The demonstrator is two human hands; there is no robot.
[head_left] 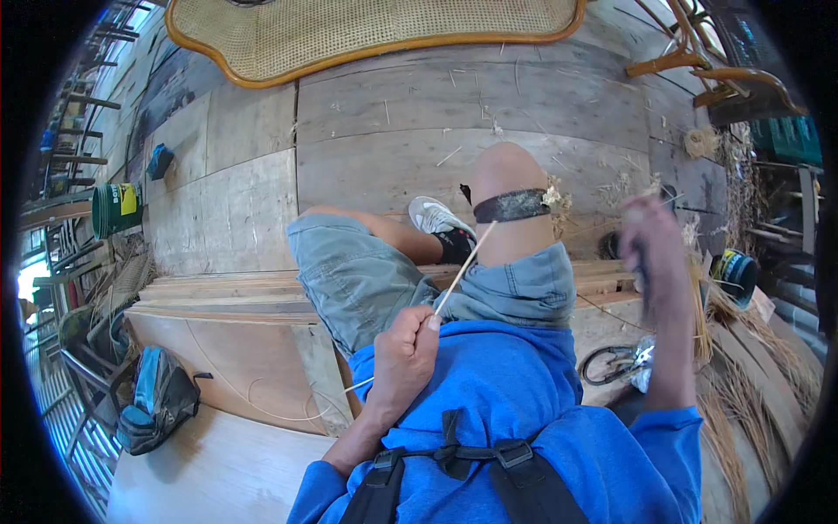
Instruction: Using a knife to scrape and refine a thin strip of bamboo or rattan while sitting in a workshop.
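My left hand (408, 351) is closed round a thin pale cane strip (465, 269) in front of my belly. One end slants up toward my right knee; the other trails from below the fist and curves off to the left as a long thin strand (253, 403). My right hand (656, 240) is raised out to the right, away from the strip, and smeared by motion. Something dark shows along its palm, too blurred to name. A dark band (512, 206) wraps my right leg near the knee, with pale shavings (555, 197) at its edge.
A woven cane panel with a curved wooden frame (375, 44) lies ahead on the plank floor. A backpack (157, 400) stands at left. Green buckets (116, 210) sit at the sides. Bent wooden furniture (690, 61) is far right, with fibre bundles (742, 428) nearer.
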